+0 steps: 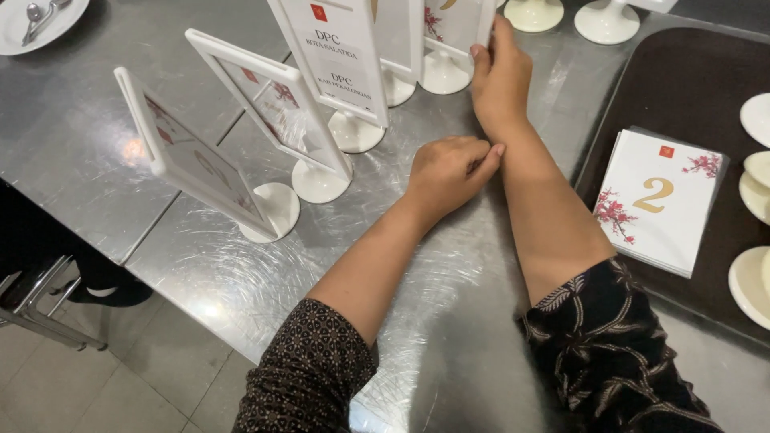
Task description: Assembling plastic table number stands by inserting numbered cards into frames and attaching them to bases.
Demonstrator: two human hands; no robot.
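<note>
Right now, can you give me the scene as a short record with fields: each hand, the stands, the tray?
surface: steel table
left hand: closed loosely, resting against the right forearm, holds nothing
right hand: fingers on the edge of the far stand
stands: white sign stands in a row, the nearest stand leaning to the left
tray: dark, at right, holds a stack of cards with red flowers
other: white round bases at the top, plate with cutlery at top left

A scratched steel table (241,273) gleams above a pale tiled floor (120,385).
</note>
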